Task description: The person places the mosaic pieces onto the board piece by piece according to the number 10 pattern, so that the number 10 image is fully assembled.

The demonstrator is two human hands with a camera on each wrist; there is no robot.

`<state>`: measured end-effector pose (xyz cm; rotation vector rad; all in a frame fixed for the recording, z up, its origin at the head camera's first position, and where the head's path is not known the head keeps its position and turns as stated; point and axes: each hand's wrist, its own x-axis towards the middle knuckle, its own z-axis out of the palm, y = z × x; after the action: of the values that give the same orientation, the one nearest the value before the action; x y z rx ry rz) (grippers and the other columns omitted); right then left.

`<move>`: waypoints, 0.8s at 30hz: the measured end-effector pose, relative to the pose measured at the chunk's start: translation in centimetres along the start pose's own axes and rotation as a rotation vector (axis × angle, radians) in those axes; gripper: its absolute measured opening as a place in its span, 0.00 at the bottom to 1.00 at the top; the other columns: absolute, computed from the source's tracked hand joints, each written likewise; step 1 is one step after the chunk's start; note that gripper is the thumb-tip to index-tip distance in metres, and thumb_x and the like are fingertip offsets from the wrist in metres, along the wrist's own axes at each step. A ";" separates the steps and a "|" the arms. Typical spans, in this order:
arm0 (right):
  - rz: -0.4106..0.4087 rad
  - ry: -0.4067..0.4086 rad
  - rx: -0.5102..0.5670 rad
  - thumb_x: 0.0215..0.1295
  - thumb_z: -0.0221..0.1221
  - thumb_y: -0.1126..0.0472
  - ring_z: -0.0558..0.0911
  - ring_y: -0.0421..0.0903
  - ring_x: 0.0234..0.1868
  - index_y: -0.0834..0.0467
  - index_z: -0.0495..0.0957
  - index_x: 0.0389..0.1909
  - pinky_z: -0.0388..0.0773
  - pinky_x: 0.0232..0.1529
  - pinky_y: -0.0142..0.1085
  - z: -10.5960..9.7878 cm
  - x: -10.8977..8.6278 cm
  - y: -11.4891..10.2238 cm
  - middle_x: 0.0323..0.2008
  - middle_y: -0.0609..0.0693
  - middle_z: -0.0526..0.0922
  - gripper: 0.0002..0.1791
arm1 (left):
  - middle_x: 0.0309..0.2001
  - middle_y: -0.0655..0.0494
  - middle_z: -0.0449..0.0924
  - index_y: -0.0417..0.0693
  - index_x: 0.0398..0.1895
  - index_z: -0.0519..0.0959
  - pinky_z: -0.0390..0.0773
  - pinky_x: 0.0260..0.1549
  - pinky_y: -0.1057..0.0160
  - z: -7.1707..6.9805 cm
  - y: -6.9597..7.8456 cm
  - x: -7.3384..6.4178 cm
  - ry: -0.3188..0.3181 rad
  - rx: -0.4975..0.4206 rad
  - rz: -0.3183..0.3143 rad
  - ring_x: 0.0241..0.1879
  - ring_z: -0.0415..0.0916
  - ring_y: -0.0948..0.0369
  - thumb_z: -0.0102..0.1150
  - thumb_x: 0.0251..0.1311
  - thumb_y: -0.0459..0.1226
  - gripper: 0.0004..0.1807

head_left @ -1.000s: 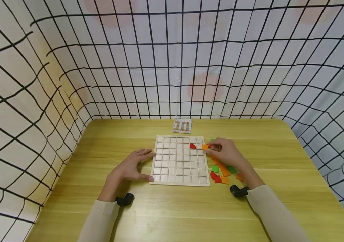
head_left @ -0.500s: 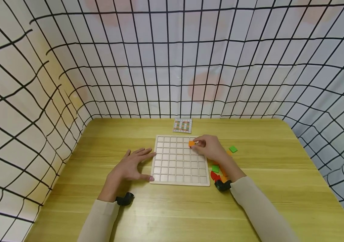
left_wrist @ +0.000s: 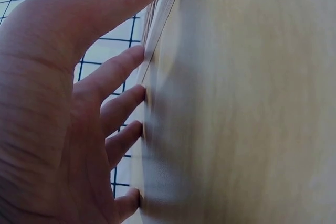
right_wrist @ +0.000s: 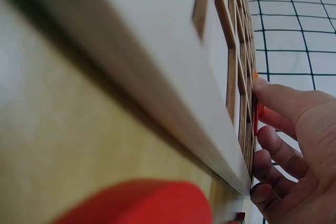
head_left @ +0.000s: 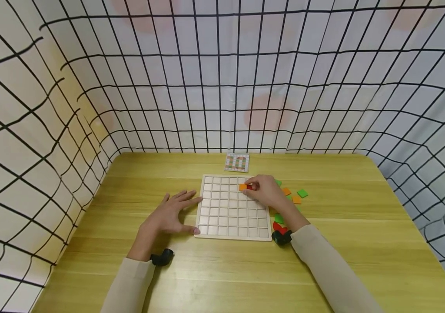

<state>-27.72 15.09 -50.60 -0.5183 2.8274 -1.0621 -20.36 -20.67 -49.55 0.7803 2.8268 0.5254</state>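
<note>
A pale wooden grid board (head_left: 232, 213) lies on the table. My left hand (head_left: 169, 214) rests at the board's left edge, fingers spread, the thumb at the near left corner. Over the upper right cells, my right hand (head_left: 268, 191) pinches a square orange tile (head_left: 243, 187) between thumb and forefinger. A red tile (head_left: 249, 187) sits just right of it, partly hidden by the fingers. In the right wrist view the tile is edge-on against the grid, so whether it is seated in a cell is unclear.
Loose green (head_left: 302, 193), orange (head_left: 296, 199) and red tiles (head_left: 279, 227) lie right of the board, some under my right forearm. Behind the board is a small card with a coloured grid pattern (head_left: 236, 162). Black wire mesh (head_left: 222, 100) stands around the table's back and sides.
My right hand has carried the orange tile leftward from the board's right edge to just left of the red tile. Loose tiles on the right have come into view. The left hand stays put.
</note>
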 end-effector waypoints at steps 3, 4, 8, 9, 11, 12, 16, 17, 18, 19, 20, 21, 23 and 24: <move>-0.008 -0.003 -0.015 0.68 0.68 0.50 0.73 0.45 0.29 0.54 0.87 0.54 0.71 0.32 0.37 0.0 0.1 -0.1 0.29 0.46 0.80 0.18 | 0.82 0.55 0.54 0.69 0.79 0.64 0.42 0.73 0.24 -0.1 0.1 0.0 0.000 -0.009 -0.004 0.82 0.49 0.45 0.70 0.45 0.71 0.55; -0.008 -0.005 -0.018 0.68 0.68 0.51 0.73 0.45 0.29 0.55 0.87 0.54 0.70 0.32 0.36 0.0 0.1 -0.1 0.29 0.46 0.80 0.19 | 0.82 0.56 0.54 0.69 0.79 0.64 0.42 0.73 0.24 -0.2 0.1 0.0 0.000 -0.011 -0.006 0.82 0.49 0.46 0.70 0.45 0.70 0.55; -0.002 -0.011 -0.021 0.67 0.68 0.51 0.73 0.45 0.29 0.55 0.87 0.55 0.70 0.32 0.37 -0.1 0.1 -0.2 0.29 0.47 0.80 0.19 | 0.82 0.56 0.54 0.69 0.79 0.65 0.42 0.73 0.24 -0.2 0.2 -0.1 -0.002 -0.014 -0.009 0.82 0.49 0.46 0.71 0.45 0.70 0.55; 0.002 -0.011 -0.020 0.67 0.68 0.51 0.73 0.45 0.29 0.55 0.87 0.55 0.70 0.32 0.37 -0.1 0.1 -0.2 0.29 0.47 0.80 0.19 | 0.82 0.56 0.54 0.69 0.78 0.65 0.42 0.73 0.24 -0.2 0.2 -0.1 -0.002 -0.013 -0.010 0.82 0.49 0.46 0.71 0.45 0.70 0.54; 0.007 -0.012 -0.020 0.68 0.68 0.51 0.73 0.45 0.29 0.54 0.87 0.55 0.70 0.32 0.37 0.0 0.1 -0.2 0.29 0.47 0.80 0.19 | 0.83 0.56 0.54 0.69 0.79 0.64 0.41 0.73 0.24 -0.2 0.1 -0.1 -0.004 -0.013 -0.009 0.82 0.49 0.46 0.70 0.45 0.70 0.55; 0.010 -0.013 -0.019 0.68 0.68 0.51 0.72 0.45 0.29 0.54 0.87 0.55 0.70 0.32 0.37 0.0 0.1 -0.2 0.29 0.47 0.80 0.19 | 0.83 0.56 0.54 0.69 0.79 0.64 0.41 0.73 0.24 -0.2 0.1 -0.1 -0.004 -0.014 -0.010 0.82 0.49 0.46 0.70 0.45 0.70 0.55; 0.016 -0.016 -0.021 0.68 0.68 0.51 0.71 0.46 0.28 0.53 0.86 0.56 0.69 0.32 0.37 0.0 0.2 -0.2 0.28 0.48 0.78 0.18 | 0.83 0.56 0.54 0.69 0.79 0.64 0.41 0.74 0.25 -0.2 0.2 0.0 -0.009 -0.014 -0.014 0.82 0.48 0.46 0.70 0.46 0.70 0.55; 0.016 -0.017 -0.024 0.68 0.67 0.51 0.71 0.46 0.28 0.53 0.86 0.56 0.68 0.32 0.37 0.0 0.2 -0.3 0.28 0.48 0.78 0.18 | 0.83 0.56 0.54 0.69 0.79 0.64 0.41 0.74 0.25 -0.2 0.2 0.0 -0.010 -0.015 -0.015 0.82 0.48 0.46 0.70 0.45 0.70 0.55; 0.019 -0.019 -0.026 0.69 0.67 0.51 0.71 0.46 0.28 0.53 0.86 0.56 0.68 0.32 0.37 0.0 0.2 -0.3 0.28 0.48 0.78 0.18 | 0.83 0.56 0.54 0.69 0.79 0.64 0.41 0.74 0.25 -0.2 0.2 0.0 -0.011 -0.015 -0.016 0.82 0.48 0.46 0.71 0.45 0.70 0.55; 0.020 -0.019 -0.030 0.69 0.67 0.51 0.71 0.46 0.28 0.53 0.86 0.56 0.68 0.32 0.37 0.0 0.2 -0.3 0.28 0.48 0.78 0.18 | 0.83 0.55 0.54 0.68 0.79 0.64 0.41 0.74 0.24 -0.2 0.2 0.0 -0.009 -0.013 -0.016 0.82 0.48 0.46 0.71 0.45 0.70 0.55; 0.018 -0.022 -0.035 0.69 0.67 0.51 0.71 0.45 0.28 0.53 0.86 0.56 0.68 0.31 0.37 0.0 0.2 -0.4 0.28 0.48 0.78 0.18 | 0.83 0.55 0.54 0.68 0.79 0.64 0.41 0.74 0.24 -0.2 0.2 0.0 -0.009 -0.013 -0.016 0.82 0.48 0.46 0.71 0.45 0.70 0.55; 0.020 -0.024 -0.040 0.69 0.67 0.50 0.71 0.45 0.28 0.52 0.86 0.56 0.68 0.31 0.37 0.0 0.2 -0.4 0.29 0.47 0.78 0.19 | 0.83 0.55 0.54 0.68 0.79 0.64 0.41 0.74 0.24 -0.2 0.2 0.0 -0.010 -0.015 -0.016 0.82 0.48 0.46 0.71 0.45 0.70 0.55; 0.022 -0.027 -0.045 0.69 0.67 0.50 0.71 0.45 0.28 0.52 0.86 0.57 0.69 0.31 0.37 0.0 0.2 -0.4 0.29 0.47 0.79 0.19 | 0.82 0.55 0.55 0.68 0.79 0.65 0.41 0.73 0.24 -0.2 0.2 0.0 -0.006 -0.017 -0.016 0.82 0.49 0.45 0.71 0.45 0.69 0.55; 0.023 -0.029 -0.044 0.68 0.67 0.50 0.71 0.45 0.28 0.52 0.86 0.57 0.69 0.31 0.37 0.0 0.2 -0.5 0.29 0.47 0.79 0.20 | 0.82 0.54 0.55 0.67 0.79 0.65 0.41 0.73 0.24 -0.1 0.1 0.0 -0.004 -0.017 -0.016 0.82 0.49 0.45 0.71 0.45 0.69 0.55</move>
<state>-27.75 14.69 -50.32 -0.4997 2.8304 -0.9822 -20.32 -20.60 -49.37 0.7546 2.8188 0.5445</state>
